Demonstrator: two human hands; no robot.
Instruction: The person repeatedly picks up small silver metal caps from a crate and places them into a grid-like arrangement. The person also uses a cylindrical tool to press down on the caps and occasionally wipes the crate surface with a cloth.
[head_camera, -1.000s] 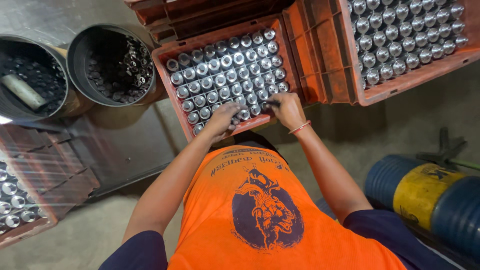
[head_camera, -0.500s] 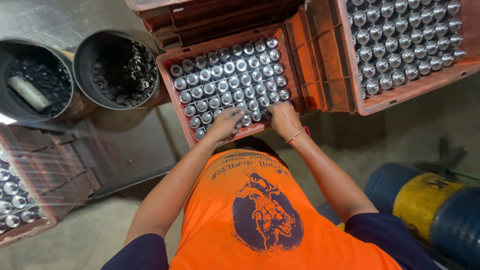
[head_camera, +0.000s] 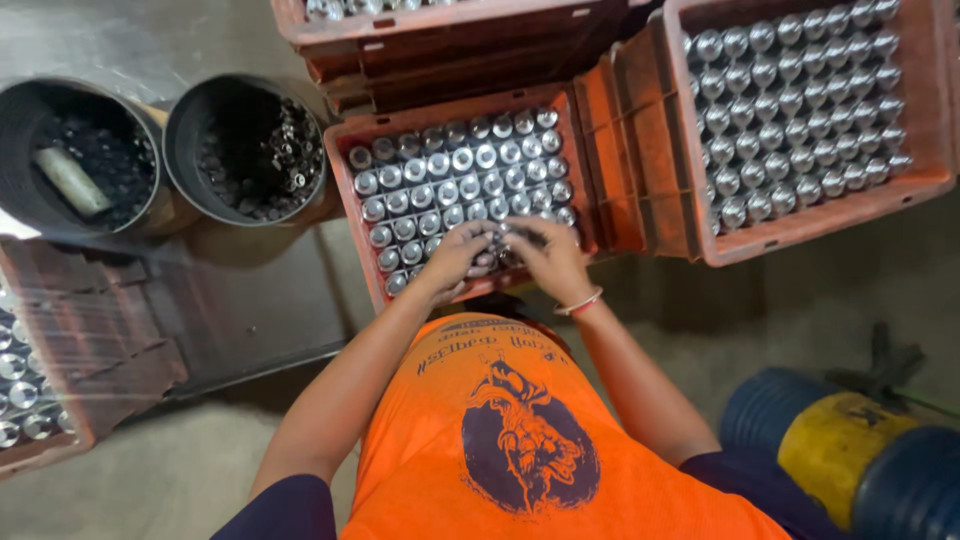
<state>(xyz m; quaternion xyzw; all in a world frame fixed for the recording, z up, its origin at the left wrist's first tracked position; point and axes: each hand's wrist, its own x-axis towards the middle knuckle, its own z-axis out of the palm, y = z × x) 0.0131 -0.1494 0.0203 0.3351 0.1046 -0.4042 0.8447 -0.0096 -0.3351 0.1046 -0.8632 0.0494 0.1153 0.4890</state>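
At the near edge of the orange crate (head_camera: 352, 190), our hands meet over packed metal cylinders (head_camera: 455, 175).

We keep our left hand (head_camera: 455, 258) and right hand (head_camera: 545, 255) in the crate's front corner; whether our fingers grip anything, we cannot tell, since they blur together. Crates crowd the right side and back; two dark buckets (head_camera: 245, 145) stand left. Bare floor lies behind us.

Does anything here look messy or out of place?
Mostly tidy: the shiny metal cylinders stand in neat rows in the orange crate. The odd one is a pale cylinder lying on its side on dark loose parts in the left round bin. Both hands, left hand and right hand, work at the crate's near edge.
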